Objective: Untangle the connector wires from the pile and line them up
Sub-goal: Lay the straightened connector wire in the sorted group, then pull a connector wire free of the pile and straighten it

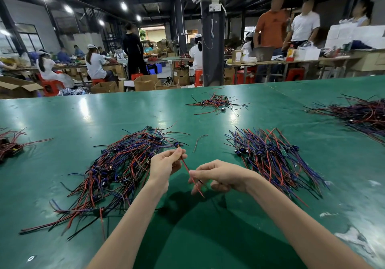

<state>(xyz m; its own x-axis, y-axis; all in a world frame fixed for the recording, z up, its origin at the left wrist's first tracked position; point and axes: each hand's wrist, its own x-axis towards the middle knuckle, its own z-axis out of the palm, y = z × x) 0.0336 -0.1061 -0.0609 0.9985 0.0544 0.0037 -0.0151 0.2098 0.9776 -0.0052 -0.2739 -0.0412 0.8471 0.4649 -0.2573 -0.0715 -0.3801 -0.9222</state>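
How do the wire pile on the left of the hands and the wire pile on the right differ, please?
The left pile is tangled, its wires splaying in many directions; the right pile lies roughly lined up, its wires running the same way. The left pile spreads wider, while the right pile is more compact. The left hand is right next to the left pile; the right pile is untouched. Both hold red, blue and black wires on the green table.

left hand pinching, right hand pinching, forearms converging
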